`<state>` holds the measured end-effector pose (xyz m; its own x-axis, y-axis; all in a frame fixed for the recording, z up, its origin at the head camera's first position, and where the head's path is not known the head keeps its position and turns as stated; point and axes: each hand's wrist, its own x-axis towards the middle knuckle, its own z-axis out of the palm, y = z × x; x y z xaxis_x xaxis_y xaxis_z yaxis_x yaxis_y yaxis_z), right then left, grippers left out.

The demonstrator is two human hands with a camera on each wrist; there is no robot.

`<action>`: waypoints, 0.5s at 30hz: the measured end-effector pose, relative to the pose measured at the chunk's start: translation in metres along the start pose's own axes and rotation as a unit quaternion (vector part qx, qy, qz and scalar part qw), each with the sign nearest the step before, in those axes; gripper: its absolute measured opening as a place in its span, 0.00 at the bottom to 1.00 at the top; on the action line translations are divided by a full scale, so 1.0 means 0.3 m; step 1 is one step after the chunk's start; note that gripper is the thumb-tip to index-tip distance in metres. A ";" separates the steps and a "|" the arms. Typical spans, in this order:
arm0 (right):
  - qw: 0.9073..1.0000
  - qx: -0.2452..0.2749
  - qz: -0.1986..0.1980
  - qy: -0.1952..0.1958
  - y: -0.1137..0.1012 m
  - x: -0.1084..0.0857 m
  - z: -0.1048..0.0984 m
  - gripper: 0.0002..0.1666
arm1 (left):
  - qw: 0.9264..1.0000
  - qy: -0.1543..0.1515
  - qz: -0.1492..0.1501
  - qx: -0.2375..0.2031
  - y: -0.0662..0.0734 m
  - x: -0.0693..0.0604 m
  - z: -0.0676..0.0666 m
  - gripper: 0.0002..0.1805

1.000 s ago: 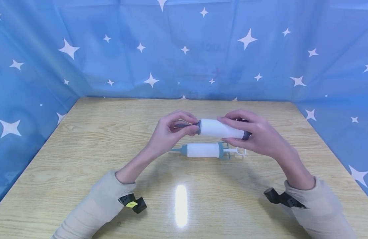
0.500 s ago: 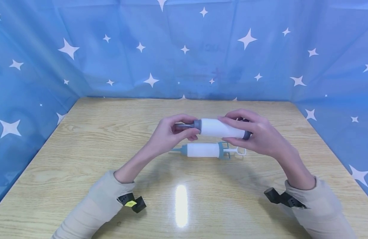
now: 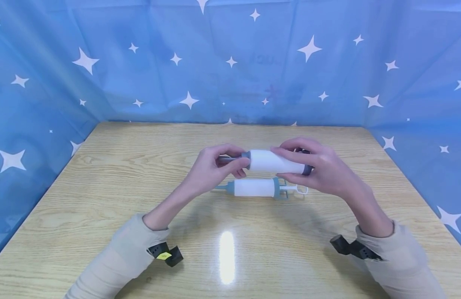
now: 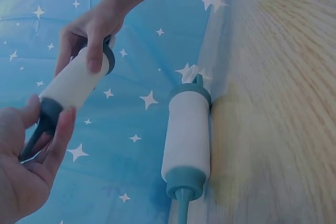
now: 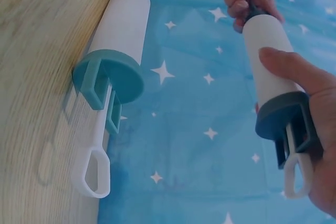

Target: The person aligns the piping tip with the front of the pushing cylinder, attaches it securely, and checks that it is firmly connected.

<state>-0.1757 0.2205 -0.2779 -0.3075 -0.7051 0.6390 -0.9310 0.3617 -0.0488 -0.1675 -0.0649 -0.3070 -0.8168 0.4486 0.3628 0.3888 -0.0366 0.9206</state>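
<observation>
Above the table, a large plastic syringe (image 3: 266, 161) with a white barrel and dark grey-blue ends is held sideways, its long thin nozzle (image 4: 34, 142) pointing left. My right hand (image 3: 320, 166) grips the barrel near the handle end, thumb along its side. At the other end, the fingers and thumb of my left hand (image 3: 219, 166) pinch the dark nozzle cap (image 4: 51, 113). A white pull ring (image 5: 297, 177) sticks out below my right palm. Just in front, a second syringe (image 3: 254, 187) with teal ends lies on the table, touched by neither hand.
The wooden table (image 3: 103, 182) extends around both hands, with a bright light reflection near its front. Behind and at the sides hangs a blue curtain (image 3: 215, 37) with white stars. Each sleeved wrist carries a small black camera (image 3: 166, 254).
My left fingers loosened and spread off the nozzle cap, then closed on it again. The held syringe shifted very slightly left. My right hand's grip and the teal syringe look unchanged.
</observation>
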 end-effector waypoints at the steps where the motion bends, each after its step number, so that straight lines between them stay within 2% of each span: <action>1: 1.000 -0.002 -0.003 -0.001 0.001 0.000 0.001 0.30 | 1.000 -0.001 -0.006 0.004 0.000 0.000 -0.001 0.11; 4: 1.000 -0.003 -0.006 -0.004 0.000 0.000 0.005 0.30 | 1.000 -0.001 -0.009 0.016 0.000 -0.001 -0.001 0.10; 8: 1.000 0.004 -0.001 0.001 -0.003 0.001 0.007 0.31 | 1.000 0.001 0.005 0.030 0.000 0.000 0.004 0.10; 11: 1.000 0.009 0.001 0.008 -0.006 0.004 0.009 0.31 | 0.998 0.006 0.030 0.052 0.000 -0.001 0.008 0.10; 15: 1.000 0.013 -0.001 0.012 -0.008 0.007 0.010 0.32 | 0.993 0.012 0.078 0.084 -0.009 0.000 0.014 0.10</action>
<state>-0.1746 0.2164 -0.2788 -0.3013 -0.6913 0.6568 -0.9365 0.3441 -0.0674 -0.1668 -0.0610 -0.3100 -0.7503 0.4274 0.5044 0.5752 0.0459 0.8167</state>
